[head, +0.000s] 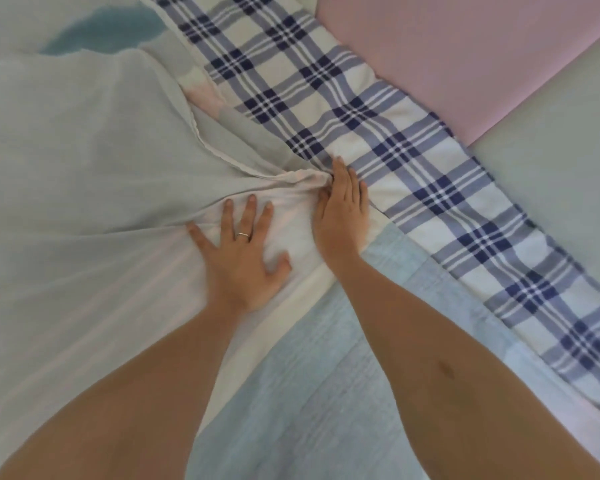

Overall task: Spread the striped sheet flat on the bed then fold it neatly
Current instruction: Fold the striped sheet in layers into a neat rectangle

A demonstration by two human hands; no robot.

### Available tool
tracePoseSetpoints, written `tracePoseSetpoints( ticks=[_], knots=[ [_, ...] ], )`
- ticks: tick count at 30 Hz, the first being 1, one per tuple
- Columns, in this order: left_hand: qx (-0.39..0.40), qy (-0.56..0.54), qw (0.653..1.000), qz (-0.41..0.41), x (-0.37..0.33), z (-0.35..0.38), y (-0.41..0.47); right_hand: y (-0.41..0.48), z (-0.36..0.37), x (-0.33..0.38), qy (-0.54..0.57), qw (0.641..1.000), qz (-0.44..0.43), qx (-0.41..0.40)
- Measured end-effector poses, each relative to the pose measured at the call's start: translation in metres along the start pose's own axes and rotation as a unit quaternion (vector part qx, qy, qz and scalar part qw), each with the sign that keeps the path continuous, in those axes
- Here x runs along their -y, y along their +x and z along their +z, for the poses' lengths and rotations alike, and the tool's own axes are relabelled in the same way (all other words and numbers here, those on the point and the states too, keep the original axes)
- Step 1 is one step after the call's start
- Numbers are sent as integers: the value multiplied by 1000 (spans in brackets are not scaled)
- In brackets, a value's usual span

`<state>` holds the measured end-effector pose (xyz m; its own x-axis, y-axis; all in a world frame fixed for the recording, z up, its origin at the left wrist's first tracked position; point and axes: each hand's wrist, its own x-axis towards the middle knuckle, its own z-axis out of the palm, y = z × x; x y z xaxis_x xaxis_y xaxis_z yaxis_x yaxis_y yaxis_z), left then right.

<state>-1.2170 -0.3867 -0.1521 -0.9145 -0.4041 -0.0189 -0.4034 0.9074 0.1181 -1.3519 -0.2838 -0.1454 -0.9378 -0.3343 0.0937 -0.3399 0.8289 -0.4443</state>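
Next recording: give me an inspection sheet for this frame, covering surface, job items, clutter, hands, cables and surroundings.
Surface: bed, its bare part pale blue and ribbed.
Job's things: striped sheet, not flat; folds gather toward the hands.
Clutter: plaid cloth lying diagonally beside the sheet.
Hands: left hand flat on the sheet, fingers spread; right hand flat, fingers straight, at the bunched folds.
Cables: nothing seen.
Surroundings: pink panel and pale green panel beyond the plaid cloth.

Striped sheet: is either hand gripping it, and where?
Nothing gripped. Left hand presses flat on the striped sheet, fingers spread; right hand lies straight-fingered against its bunched folds by the plaid cloth.
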Motion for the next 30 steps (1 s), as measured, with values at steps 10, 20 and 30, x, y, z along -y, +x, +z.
tracePoseSetpoints(
  ticks=[10,20,30],
  knots=[
    [71,-115,987,85,27,-31,-5,-72,-27,81,191,967,132,-105],
    [61,40,986,-150,397,-74,-113,-90,135,307,-108,900,-361,219],
    [-87,4,934,-347,569,-74,23,40,228,436,-138,960,-214,114]
  ],
)
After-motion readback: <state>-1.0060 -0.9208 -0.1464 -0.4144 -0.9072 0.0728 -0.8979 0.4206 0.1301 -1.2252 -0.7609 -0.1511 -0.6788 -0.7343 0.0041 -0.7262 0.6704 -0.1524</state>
